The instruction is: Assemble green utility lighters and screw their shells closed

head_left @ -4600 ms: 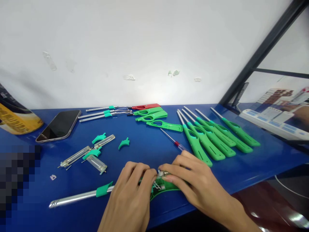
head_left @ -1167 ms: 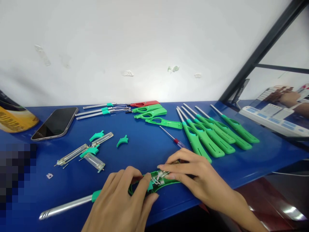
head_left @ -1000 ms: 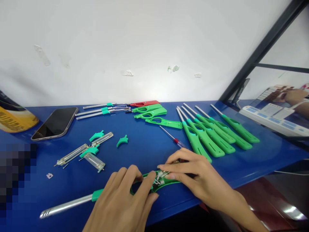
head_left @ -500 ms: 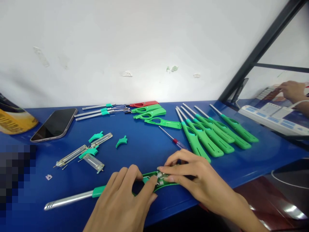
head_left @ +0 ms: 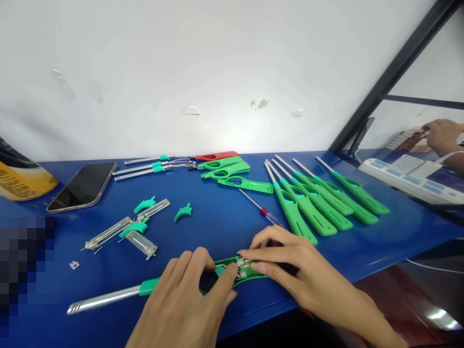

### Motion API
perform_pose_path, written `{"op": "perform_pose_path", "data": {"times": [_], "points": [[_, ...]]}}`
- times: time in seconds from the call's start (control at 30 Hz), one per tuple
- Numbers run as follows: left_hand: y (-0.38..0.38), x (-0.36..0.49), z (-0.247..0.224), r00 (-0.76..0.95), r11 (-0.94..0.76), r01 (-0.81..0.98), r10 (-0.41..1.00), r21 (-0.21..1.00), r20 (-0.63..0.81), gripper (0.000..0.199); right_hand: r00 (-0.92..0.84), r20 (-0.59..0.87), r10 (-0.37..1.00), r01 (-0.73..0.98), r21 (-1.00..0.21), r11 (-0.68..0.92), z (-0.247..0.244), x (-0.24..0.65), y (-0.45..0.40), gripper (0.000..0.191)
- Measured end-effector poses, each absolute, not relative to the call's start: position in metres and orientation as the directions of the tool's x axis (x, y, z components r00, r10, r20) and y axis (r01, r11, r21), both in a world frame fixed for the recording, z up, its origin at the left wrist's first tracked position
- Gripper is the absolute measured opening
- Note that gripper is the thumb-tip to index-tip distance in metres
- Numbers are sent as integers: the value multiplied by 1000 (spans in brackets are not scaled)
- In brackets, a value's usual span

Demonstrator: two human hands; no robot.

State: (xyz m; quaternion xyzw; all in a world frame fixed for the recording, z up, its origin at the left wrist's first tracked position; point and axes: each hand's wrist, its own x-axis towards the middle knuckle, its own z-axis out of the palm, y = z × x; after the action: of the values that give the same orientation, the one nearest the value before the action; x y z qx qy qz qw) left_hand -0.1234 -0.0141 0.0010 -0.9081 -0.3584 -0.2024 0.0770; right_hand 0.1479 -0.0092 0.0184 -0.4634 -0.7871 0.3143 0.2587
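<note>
An opened green lighter casing (head_left: 253, 275) lies near the front edge of the blue table, its silver tube (head_left: 105, 299) pointing left. My left hand (head_left: 188, 295) grips the casing around its middle, thumb and index finger at the inner parts. A clear fuel tank (head_left: 245, 263) sits inside the casing, pinched by the fingers of my right hand (head_left: 286, 261). White wire and a teal trigger piece show between the hands. The far end of the casing is hidden under my right hand.
Finished green lighters (head_left: 319, 208) lie at right beside a screwdriver (head_left: 266, 212). Loose tanks (head_left: 141, 241) and teal triggers (head_left: 183, 211) are at left, near a phone (head_left: 83, 186) and a can (head_left: 25, 179). Casing halves (head_left: 250, 185) lie behind. Another person's hand (head_left: 444, 135) shows beyond the frame.
The fingers of my right hand have shifted slightly around the clear tank, and more of the casing's inside shows. My left hand keeps its hold.
</note>
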Motion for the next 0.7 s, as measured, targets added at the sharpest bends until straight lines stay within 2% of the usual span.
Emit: {"op": "perform_pose_path", "data": {"times": [0.17, 0.3, 0.43, 0.5, 0.6, 0.7], "points": [[-13, -123, -3, 652, -723, 691, 627, 6, 426, 35, -433, 111, 894, 613, -691, 383, 19, 149, -10, 31], [-11, -120, -7, 633, -722, 692, 607, -1, 480, 32, -390, 238, 889, 646, -618, 449, 18, 148, -13, 30], [-9, -118, -10, 621, -714, 698, 574, -44, 534, 29, -352, 502, 790, 724, -389, 570, 15, 151, -7, 22], [-8, -119, -12, 621, -708, 704, 570, -63, 538, 28, -346, 566, 748, 770, -285, 572, 16, 158, 3, 22], [-9, -121, -14, 625, -707, 704, 576, -63, 528, 27, -366, 548, 752, 821, -189, 538, 24, 174, 30, 24], [-10, -122, -14, 621, -700, 712, 589, -58, 517, 28, -461, 418, 783, 843, -70, 534, 37, 191, 66, 40]]}}
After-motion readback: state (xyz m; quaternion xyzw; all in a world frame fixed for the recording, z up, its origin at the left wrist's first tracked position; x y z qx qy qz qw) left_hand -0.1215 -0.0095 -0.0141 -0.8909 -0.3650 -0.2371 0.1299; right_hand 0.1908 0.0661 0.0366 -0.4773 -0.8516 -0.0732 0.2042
